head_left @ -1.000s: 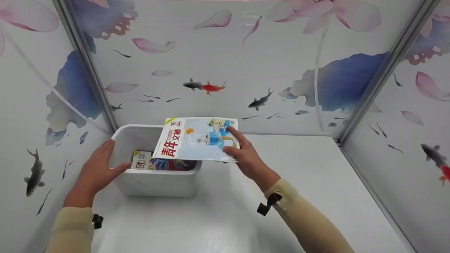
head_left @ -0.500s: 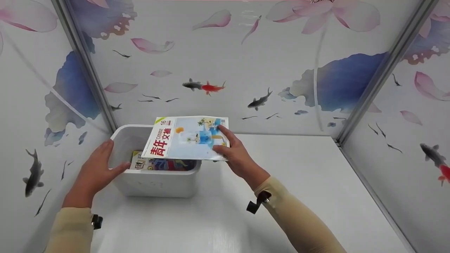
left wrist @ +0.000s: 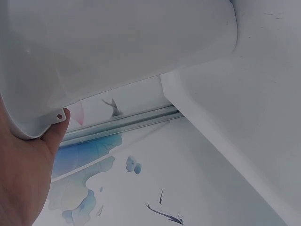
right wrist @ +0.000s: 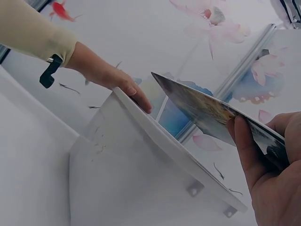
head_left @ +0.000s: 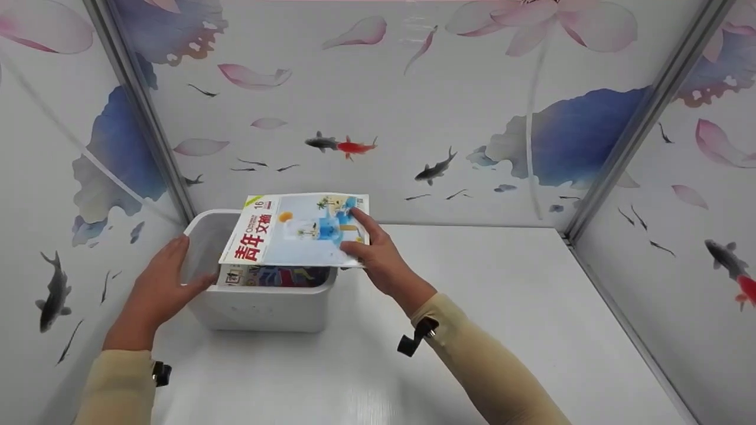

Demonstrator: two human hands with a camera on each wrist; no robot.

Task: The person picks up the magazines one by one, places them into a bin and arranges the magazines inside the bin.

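Observation:
My right hand (head_left: 384, 260) pinches the right edge of a magazine (head_left: 307, 233), thumb on top of the cover. The magazine has a pale blue beach picture and large red characters. It lies nearly level above the opening of a white plastic bin (head_left: 266, 310), covering much of it. In the right wrist view, the magazine's underside (right wrist: 197, 106) stands apart from the bin's rim. My left hand (head_left: 159, 289) holds the bin's left front corner, its thumb over the rim. Inside the bin, another colourful magazine (head_left: 277, 276) shows below the held one; the rest is hidden.
The bin stands on a white table (head_left: 472, 330), close to the left wall panel (head_left: 35, 195) and the back panel (head_left: 378, 106). A right panel (head_left: 679, 218) bounds the other side. Metal posts (head_left: 139, 106) join the panels at the corners.
My right hand has carried the magazine to the left, further over the bin's opening. The left hand has stayed at the bin's corner, and the bin has not visibly moved.

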